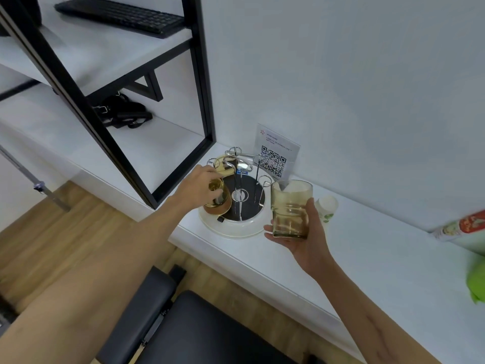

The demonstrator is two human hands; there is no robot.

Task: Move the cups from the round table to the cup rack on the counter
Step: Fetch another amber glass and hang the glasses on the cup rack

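The cup rack (237, 228) stands on the white counter (367, 258): a round white tray with a dark middle and thin metal prongs ending in loops. My left hand (199, 186) grips an amber glass cup (219, 200), turned upside down over the rack's left side. Whether it sits on a prong, I cannot tell. My right hand (301, 237) holds a second amber glass cup (291, 208) upright, just right of the rack and above the counter. The round table is out of view.
A QR-code sign (275, 153) stands behind the rack against the wall. A white paper cup (328, 207) sits behind my right hand. A black shelf frame (204, 101) rises left of the rack. A black bench (183, 324) is below; a packet (459, 224) and something green (476, 282) lie far right.
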